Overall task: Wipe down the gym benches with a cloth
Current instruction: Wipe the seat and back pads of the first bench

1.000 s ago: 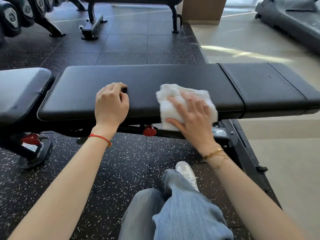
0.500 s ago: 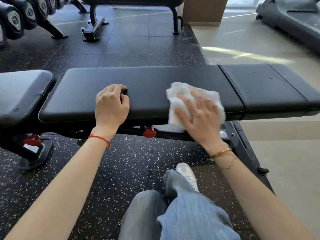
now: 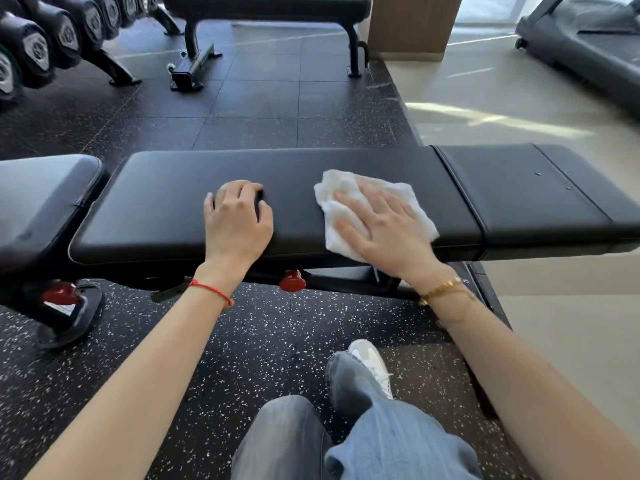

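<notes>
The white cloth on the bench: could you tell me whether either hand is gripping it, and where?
Neither grips it: the right hand presses flat on the white cloth.

Cloth [image 3: 346,188] mostly covered by right hand [image 3: 384,226]; its near corner drops out of sight past the worktop [image 3: 194,188] front edge. Left hand [image 3: 237,220] fingertips curled under, unseen. Treadmill [image 3: 581,46] and dumbbell rack [image 3: 52,36] cropped by the frame.

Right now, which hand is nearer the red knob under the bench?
Left. The left hand rests on the pad just left of the red knob; the right hand, pressing the white cloth, sits farther right.
</notes>
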A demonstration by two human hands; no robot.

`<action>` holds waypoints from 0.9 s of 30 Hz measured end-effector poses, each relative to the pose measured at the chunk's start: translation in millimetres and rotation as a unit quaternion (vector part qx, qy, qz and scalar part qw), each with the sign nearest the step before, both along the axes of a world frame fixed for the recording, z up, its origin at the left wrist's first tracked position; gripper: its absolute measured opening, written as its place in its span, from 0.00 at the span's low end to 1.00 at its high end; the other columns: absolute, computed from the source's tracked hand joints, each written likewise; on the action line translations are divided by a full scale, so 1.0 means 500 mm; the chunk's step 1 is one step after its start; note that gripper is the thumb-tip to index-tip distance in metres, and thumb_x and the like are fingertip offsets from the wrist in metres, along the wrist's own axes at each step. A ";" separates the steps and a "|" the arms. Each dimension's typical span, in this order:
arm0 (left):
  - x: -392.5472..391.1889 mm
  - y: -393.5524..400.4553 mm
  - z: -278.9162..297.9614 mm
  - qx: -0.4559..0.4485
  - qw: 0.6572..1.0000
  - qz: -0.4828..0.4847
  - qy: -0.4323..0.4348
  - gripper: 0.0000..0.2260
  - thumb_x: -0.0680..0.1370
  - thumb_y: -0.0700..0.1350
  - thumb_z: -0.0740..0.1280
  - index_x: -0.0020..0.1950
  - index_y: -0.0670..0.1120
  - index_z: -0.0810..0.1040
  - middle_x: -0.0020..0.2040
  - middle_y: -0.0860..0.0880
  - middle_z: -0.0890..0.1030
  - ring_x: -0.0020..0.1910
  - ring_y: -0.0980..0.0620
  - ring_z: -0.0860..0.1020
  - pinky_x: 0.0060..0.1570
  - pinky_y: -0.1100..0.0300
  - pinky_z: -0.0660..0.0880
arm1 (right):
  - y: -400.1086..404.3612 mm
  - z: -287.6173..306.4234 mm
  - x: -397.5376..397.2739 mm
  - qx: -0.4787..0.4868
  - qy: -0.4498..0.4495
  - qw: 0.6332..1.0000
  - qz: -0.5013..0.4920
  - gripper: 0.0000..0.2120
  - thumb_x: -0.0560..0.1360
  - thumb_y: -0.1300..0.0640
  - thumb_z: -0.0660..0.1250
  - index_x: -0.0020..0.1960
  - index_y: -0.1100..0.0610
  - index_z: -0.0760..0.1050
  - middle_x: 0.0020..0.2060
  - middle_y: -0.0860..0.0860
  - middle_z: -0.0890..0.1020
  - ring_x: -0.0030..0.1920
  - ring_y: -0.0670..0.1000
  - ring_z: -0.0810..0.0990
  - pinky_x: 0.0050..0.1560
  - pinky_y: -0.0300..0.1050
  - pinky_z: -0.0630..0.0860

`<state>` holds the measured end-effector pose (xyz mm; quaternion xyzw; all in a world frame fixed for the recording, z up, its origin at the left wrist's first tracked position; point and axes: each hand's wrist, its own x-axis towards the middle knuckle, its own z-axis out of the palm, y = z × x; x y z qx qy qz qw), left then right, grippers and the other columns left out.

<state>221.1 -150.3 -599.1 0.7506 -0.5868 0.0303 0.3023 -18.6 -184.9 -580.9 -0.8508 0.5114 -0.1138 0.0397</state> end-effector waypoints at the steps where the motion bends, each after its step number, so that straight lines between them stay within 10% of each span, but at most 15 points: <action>1: -0.004 -0.003 -0.002 0.003 1.000 0.000 -0.006 0.15 0.79 0.45 0.62 0.63 0.43 0.78 0.65 0.43 0.77 0.67 0.42 0.72 0.73 0.42 0.59 | -0.002 -0.001 -0.026 -0.007 0.000 1.000 -0.002 0.28 0.80 0.34 0.47 0.78 0.38 0.53 0.79 0.48 0.56 0.78 0.54 0.54 0.74 0.47 0.44; 27: -0.010 0.002 -0.015 -0.004 0.998 0.023 -0.053 0.22 0.77 0.51 0.55 0.67 0.47 0.77 0.68 0.47 0.76 0.71 0.46 0.71 0.74 0.43 0.59 | -0.150 0.028 0.079 0.066 0.020 0.997 -0.025 0.29 0.81 0.37 0.49 0.80 0.42 0.50 0.79 0.55 0.55 0.78 0.58 0.53 0.76 0.53 0.46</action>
